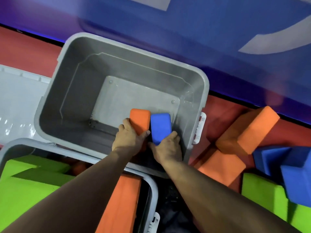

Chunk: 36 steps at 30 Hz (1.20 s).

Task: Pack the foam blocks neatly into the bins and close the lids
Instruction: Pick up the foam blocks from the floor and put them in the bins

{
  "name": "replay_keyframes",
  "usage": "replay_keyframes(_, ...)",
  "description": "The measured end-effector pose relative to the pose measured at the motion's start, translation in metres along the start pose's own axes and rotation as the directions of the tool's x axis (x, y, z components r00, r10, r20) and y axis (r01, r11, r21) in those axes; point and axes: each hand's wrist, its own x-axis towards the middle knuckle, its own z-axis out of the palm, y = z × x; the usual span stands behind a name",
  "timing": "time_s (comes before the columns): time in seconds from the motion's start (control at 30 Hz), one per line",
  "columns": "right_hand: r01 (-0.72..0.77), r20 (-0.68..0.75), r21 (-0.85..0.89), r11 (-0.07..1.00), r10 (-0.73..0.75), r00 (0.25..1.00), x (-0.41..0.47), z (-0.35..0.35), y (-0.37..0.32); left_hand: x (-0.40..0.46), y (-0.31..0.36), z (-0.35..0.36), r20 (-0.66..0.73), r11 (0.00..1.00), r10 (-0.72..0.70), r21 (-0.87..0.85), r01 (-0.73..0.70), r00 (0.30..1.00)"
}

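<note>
A large grey bin [70, 91] stands open in the middle of the head view. Inside it, against the near right wall, an orange foam block [140, 117] and a blue foam block [160, 126] stand side by side. My left hand [130, 137] grips the orange block, with fingers curled over its left edge. My right hand [168, 148] grips the near end of the blue block. A second grey bin [152, 184] at the lower left holds green blocks [25, 190] and an orange block [123, 199].
Loose orange blocks [249, 130], blue blocks [292, 170] and a green block [262, 194] lie on the red floor to the right. A pale grey lid [18, 101] lies to the left of the bin. A blue padded wall [185, 31] runs behind.
</note>
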Motion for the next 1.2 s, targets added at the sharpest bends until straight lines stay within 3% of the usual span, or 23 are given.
replay_keyframes(0.13,0.187,-0.11,0.002,0.982,-0.185,0.977,-0.017,-0.029,0.005,-0.01,0.007,-0.014,-0.008,0.995,0.056,0.079,-0.055,0.998)
replay_keyframes(0.3,0.361,-0.287,0.079,0.929,-0.326,0.901,-0.05,-0.07,0.041,-0.055,0.025,-0.027,-0.133,0.937,0.244,0.286,-0.199,0.961)
replay_keyframes(0.47,0.26,-0.411,0.138,0.956,-0.183,0.893,-0.08,-0.101,0.127,-0.109,0.054,-0.007,-0.074,0.838,0.473,0.346,-0.422,0.878)
replay_keyframes(0.63,0.049,-0.394,0.198,0.979,0.033,0.919,-0.085,-0.108,0.221,-0.156,0.078,0.055,0.099,0.767,0.569,0.293,-0.57,0.816)
replay_keyframes(0.83,-0.137,-0.337,0.266,0.954,0.225,0.914,-0.046,-0.107,0.317,-0.147,0.084,0.166,0.301,0.808,0.453,0.26,-0.529,0.839)
replay_keyframes(1.03,-0.286,-0.539,0.281,0.916,0.398,0.742,0.0,-0.107,0.419,-0.102,0.058,0.265,0.389,0.924,0.118,0.295,-0.245,0.914)
replay_keyframes(1.2,-0.394,-0.538,0.312,0.864,0.503,0.677,0.021,-0.09,0.474,-0.078,0.033,0.318,0.396,0.926,-0.012,0.352,-0.14,0.918)
